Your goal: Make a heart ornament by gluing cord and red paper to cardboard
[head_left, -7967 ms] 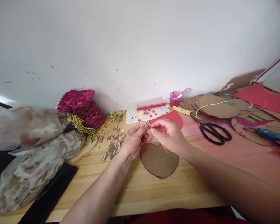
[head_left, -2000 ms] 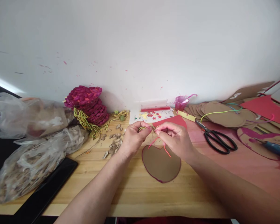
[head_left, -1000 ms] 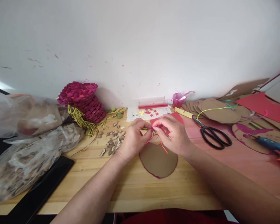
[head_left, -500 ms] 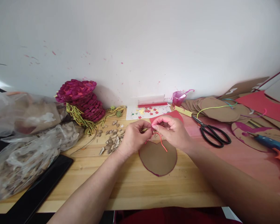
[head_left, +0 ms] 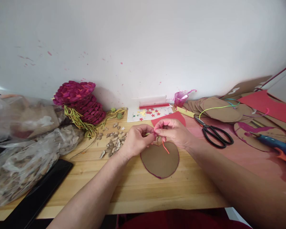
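Observation:
My left hand (head_left: 138, 141) and my right hand (head_left: 173, 133) meet fingertip to fingertip above the table. Both are closed in a pinch on a thin orange cord (head_left: 166, 148), whose loose end hangs below the right fingers. A bit of yellow-green strand shows by the left fingertips; the exact crossing of the strands is hidden by the fingers. Right beneath lies a heart-shaped piece of cardboard (head_left: 159, 163) with a purple-painted edge, flat on the wooden table (head_left: 176, 197). Behind the right hand rests a piece of red paper (head_left: 178, 118).
At left are dried shells (head_left: 114, 144), plastic bags (head_left: 30, 159), a black flat object (head_left: 43, 187) and a stack of purple-painted hearts (head_left: 85, 108). Star confetti (head_left: 150, 112) lies behind. On the right are scissors (head_left: 216, 135), cardboard pieces (head_left: 214, 109), a purple-stained cup (head_left: 180, 99) and a glue gun (head_left: 274, 144).
Less of the orange cord shows: its upper loop has been drawn in between the fingers and its end hangs shorter. The view has shifted slightly; both hands stay together.

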Motion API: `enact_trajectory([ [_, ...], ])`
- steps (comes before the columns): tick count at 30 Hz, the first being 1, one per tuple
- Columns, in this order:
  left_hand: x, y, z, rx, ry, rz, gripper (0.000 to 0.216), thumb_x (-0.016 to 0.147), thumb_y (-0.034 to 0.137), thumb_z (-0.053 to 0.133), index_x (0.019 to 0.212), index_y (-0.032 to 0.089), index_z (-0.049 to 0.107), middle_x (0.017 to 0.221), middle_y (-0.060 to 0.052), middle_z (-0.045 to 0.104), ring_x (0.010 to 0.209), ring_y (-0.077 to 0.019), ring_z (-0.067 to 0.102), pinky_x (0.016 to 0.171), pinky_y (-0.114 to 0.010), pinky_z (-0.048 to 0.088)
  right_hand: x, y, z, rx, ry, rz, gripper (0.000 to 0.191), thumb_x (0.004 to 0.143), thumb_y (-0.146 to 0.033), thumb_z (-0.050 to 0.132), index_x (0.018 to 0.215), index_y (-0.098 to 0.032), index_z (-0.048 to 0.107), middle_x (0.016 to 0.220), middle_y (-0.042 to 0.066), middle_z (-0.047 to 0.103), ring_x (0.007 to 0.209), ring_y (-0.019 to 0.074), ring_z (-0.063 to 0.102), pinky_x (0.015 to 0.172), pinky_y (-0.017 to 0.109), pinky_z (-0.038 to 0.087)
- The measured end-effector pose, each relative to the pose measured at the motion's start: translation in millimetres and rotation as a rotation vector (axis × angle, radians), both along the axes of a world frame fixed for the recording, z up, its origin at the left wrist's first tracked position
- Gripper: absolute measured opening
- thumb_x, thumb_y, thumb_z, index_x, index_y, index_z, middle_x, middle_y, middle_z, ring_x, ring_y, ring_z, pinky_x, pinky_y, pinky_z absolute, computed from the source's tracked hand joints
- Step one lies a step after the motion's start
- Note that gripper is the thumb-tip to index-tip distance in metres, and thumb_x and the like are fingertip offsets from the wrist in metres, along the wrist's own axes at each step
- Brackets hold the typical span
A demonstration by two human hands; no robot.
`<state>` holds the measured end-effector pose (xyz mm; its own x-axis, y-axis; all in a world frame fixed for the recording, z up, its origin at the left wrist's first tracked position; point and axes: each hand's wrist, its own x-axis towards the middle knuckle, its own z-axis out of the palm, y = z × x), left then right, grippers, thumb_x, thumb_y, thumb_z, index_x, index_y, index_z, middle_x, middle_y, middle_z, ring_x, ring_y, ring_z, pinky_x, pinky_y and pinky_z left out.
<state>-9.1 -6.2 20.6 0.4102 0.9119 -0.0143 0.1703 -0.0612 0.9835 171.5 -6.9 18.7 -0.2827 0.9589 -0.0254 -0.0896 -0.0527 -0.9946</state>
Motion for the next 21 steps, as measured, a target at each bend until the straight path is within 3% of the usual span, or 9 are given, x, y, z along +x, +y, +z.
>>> enact_trajectory([
  [4, 1.0, -0.2, -1.9, 0.030, 0.023, 0.033, 0.018, 0.078, 0.031, 0.071, 0.078, 0.015, 0.066, 0.060, 0.001, 0.061, 0.048, -0.0085, 0.049, 0.046, -0.021, 0.037, -2.0, -0.6, 1.4, 0.143, -0.116, -0.078, 0.019, 0.070, -0.032, 0.079, 0.072, -0.017, 0.068, 0.066, 0.000, 0.065, 0.055, 0.0099, 0.054, 0.048, 0.022, 0.043],
  [8, 2.8, 0.2, -8.9, -0.039, -0.110, 0.026, 0.021, 0.078, 0.034, 0.073, 0.082, 0.015, 0.066, 0.061, 0.001, 0.062, 0.049, -0.0086, 0.051, 0.048, -0.021, 0.040, -3.4, 0.0, -3.8, 0.025, 0.025, -0.033, 0.022, 0.070, -0.036, 0.080, 0.074, -0.017, 0.068, 0.065, -0.001, 0.064, 0.047, 0.0076, 0.051, 0.044, 0.022, 0.040],
  [13, 4.3, 1.1, -12.4, -0.086, -0.208, 0.043, 0.021, 0.077, 0.033, 0.076, 0.078, 0.014, 0.067, 0.062, 0.000, 0.064, 0.050, -0.0083, 0.052, 0.048, -0.021, 0.041, -5.5, -1.4, -2.8, -0.031, 0.050, -0.020, 0.029, 0.069, -0.041, 0.083, 0.079, -0.017, 0.071, 0.065, -0.001, 0.064, 0.049, 0.0084, 0.053, 0.048, 0.023, 0.045],
  [17, 4.1, 2.1, -6.1, -0.079, -0.244, 0.092, 0.022, 0.073, 0.032, 0.078, 0.078, 0.014, 0.068, 0.060, 0.000, 0.064, 0.047, -0.0080, 0.051, 0.046, -0.021, 0.040, -0.9, -1.3, 7.0, 0.060, 0.057, -0.103, 0.032, 0.075, -0.048, 0.078, 0.083, -0.018, 0.071, 0.077, 0.001, 0.067, 0.064, 0.0117, 0.058, 0.054, 0.024, 0.047],
  [21, 3.2, 2.9, -1.9, -0.048, -0.246, 0.162, 0.019, 0.073, 0.030, 0.077, 0.074, 0.014, 0.066, 0.060, 0.000, 0.065, 0.047, -0.0075, 0.051, 0.046, -0.020, 0.041, 5.8, -2.3, 14.0, 0.246, -0.145, -0.181, 0.027, 0.079, -0.044, 0.076, 0.077, -0.019, 0.066, 0.072, -0.001, 0.063, 0.063, 0.0117, 0.055, 0.054, 0.025, 0.044],
])
